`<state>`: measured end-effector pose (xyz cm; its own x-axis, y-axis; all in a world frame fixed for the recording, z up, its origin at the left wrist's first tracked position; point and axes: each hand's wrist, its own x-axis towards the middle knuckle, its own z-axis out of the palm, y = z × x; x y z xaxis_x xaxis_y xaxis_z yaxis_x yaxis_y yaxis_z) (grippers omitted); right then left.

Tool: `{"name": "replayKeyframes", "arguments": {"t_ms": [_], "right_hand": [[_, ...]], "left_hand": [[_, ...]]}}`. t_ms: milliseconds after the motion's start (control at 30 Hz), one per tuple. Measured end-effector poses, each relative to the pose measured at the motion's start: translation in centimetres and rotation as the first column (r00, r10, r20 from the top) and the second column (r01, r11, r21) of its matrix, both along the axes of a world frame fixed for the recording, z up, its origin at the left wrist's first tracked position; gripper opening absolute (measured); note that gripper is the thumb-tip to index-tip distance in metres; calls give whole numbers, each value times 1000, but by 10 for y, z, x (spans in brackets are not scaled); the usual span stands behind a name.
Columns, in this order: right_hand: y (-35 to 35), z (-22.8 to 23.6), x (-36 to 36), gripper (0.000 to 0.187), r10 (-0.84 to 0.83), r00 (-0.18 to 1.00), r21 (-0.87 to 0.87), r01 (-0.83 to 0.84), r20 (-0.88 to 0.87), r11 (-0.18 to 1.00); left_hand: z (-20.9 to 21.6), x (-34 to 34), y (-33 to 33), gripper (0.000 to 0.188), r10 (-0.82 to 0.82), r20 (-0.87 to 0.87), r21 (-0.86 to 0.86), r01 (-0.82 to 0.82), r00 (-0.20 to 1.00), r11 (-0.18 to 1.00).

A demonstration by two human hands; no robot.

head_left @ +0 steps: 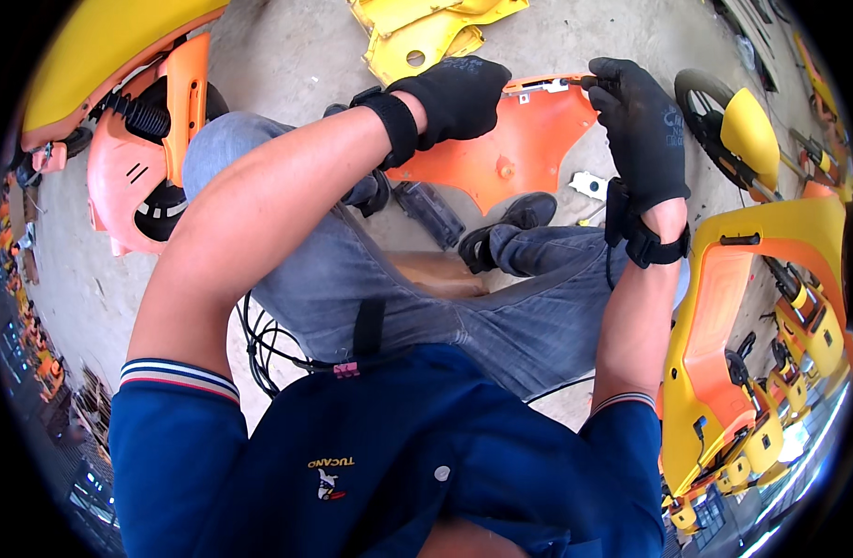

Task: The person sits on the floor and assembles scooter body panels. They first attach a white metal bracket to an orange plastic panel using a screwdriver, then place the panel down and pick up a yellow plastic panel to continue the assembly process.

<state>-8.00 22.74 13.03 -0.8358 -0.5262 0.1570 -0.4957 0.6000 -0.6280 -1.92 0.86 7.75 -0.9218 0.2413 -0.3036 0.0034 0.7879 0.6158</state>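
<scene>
An orange plastic body panel is in front of my knees, its pointed lower end toward me. My left hand, in a black glove, is closed at the panel's upper left edge and hides the part it grips. At the upper right corner, my gloved right hand pinches a thin dark tool between thumb and fingers. That tool points left along the panel's top edge, toward a small white and metal fitting. Its exact kind is too small to tell.
Yellow plastic panels lie on the concrete floor beyond. A dark box-like part and a white piece lie near my shoes. Pink and orange scooter bodywork stands left; a yellow-orange scooter frame and wheel stand right.
</scene>
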Motion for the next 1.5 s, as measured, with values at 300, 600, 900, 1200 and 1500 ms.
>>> {"name": "replayKeyframes", "arguments": {"t_ms": [300,600,900,1200,1500], "right_hand": [[-10,12,3,23,-161,982,197,139,99,971],[0,6,1,27,45,994,-28,-48,-102,998],[-13,20,8,23,-246,951,194,210,185,958],[-1,6,3,27,2,1000,-47,-1,20,999],[-6,8,3,22,-48,999,51,48,2,998]], "left_hand": [[-3,1,0,49,5,4,41,-5,1000,999],[-5,-4,-2,50,32,-50,14,-31,998,999],[0,0,-2,51,51,-13,-1,-51,999,999],[1,-4,-2,51,50,-40,-18,-51,998,999],[-5,0,-4,49,56,-72,-25,-58,996,998]]}}
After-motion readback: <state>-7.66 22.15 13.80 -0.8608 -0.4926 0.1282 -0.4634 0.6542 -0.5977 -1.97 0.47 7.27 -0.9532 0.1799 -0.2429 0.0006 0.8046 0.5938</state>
